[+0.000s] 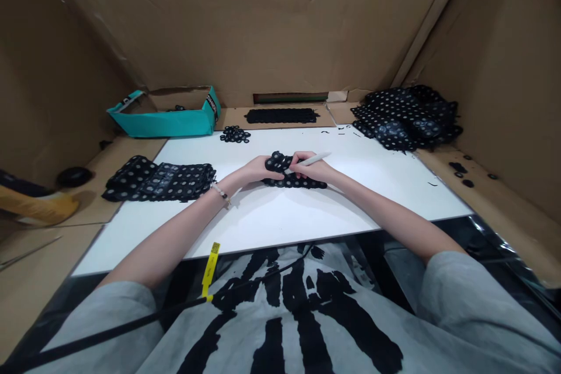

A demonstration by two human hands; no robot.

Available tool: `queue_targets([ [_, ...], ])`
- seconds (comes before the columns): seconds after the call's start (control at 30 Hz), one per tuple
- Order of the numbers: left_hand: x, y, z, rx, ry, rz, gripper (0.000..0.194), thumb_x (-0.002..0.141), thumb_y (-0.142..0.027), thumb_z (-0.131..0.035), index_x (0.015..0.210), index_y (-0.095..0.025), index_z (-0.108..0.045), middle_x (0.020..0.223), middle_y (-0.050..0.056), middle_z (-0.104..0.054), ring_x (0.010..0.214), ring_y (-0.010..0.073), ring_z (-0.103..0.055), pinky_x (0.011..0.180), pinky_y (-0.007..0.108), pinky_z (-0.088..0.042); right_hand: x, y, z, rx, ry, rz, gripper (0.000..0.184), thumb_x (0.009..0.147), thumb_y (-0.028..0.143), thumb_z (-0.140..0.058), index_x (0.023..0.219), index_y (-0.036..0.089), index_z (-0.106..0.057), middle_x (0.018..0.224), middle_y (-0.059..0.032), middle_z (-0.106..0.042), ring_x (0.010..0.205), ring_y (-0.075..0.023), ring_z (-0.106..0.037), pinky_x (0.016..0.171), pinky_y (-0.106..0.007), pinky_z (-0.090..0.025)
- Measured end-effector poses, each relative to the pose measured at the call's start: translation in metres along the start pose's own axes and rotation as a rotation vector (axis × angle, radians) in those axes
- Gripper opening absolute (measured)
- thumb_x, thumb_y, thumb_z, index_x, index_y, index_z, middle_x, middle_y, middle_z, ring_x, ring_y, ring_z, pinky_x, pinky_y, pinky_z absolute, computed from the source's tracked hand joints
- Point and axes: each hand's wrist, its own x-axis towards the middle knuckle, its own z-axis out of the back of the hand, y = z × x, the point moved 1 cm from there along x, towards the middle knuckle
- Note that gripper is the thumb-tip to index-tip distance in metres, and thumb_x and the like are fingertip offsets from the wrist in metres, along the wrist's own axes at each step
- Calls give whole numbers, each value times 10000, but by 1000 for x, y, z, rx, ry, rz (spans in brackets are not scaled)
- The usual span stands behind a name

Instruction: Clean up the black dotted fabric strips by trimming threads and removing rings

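Note:
Both my hands meet over the middle of the white board [245, 219]. My left hand [259, 169] is closed on a black polka-dot fabric piece [302, 183], part of which is bunched up between thumb and fingers. In my right hand [313, 168] is a white pen-shaped tool [316, 158], its back end slanting up to the right. The tool's tip is by the fabric, too small to make out. To the left lies a stack of polka-dot fabric pieces [175, 180]. Small black rings [235, 134] form a pile beyond my left hand.
A teal open box [166, 124] stands at the back left. Flat black strips [283, 115] lie by the back wall. A heap of polka-dot fabric [407, 117] is at the back right. Cardboard walls [284, 29] surround the board. A yellow container [39, 204] stands far left.

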Motion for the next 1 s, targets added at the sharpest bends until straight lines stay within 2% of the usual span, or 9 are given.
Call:
queue_targets([
  [0.13, 1, 3, -7, -80, -59, 11, 441, 590, -328, -815, 964, -125, -698, 924, 58, -721, 842, 222, -633, 780, 337, -491, 1, 0, -1, 9, -10, -12, 131, 747, 307, -629, 716, 197, -565, 558, 30, -607, 505, -120, -539, 492, -228, -401],
  [0.3, 2, 7, -6, -200, -57, 16, 438, 581, -279, -820, 976, -130, -706, 956, 64, -724, 860, 211, -635, 814, 341, -499, 0, 0, 0, 18, -52, -31, 97, 722, 255, -610, 679, 195, -547, 565, 26, -612, 529, -126, -555, 507, -228, -400],
  [0.57, 2, 8, -8, -253, -81, 25, 431, 560, -260, -833, 950, -129, -702, 931, 60, -722, 850, 207, -634, 821, 349, -500, -4, 5, -6, -62, -84, 15, 144, 749, 324, -621, 699, 195, -581, 599, 23, -625, 591, -134, -558, 589, -249, -407],
  [0.87, 2, 9, -7, -286, -109, 62, 400, 534, -259, -849, 881, -135, -694, 903, 63, -717, 817, 192, -621, 781, 332, -494, -3, 3, -8, -29, -116, -41, 130, 752, 318, -596, 700, 207, -553, 583, 25, -615, 580, -147, -563, 593, -261, -409],
  [1.0, 2, 8, -8, -307, -134, 85, 394, 500, -246, -842, 839, -132, -676, 839, 32, -699, 780, 183, -606, 762, 324, -472, -6, 6, -13, -118, -154, 42, 135, 762, 305, -575, 685, 204, -531, 630, 14, -605, 630, -150, -544, 621, -267, -394],
])
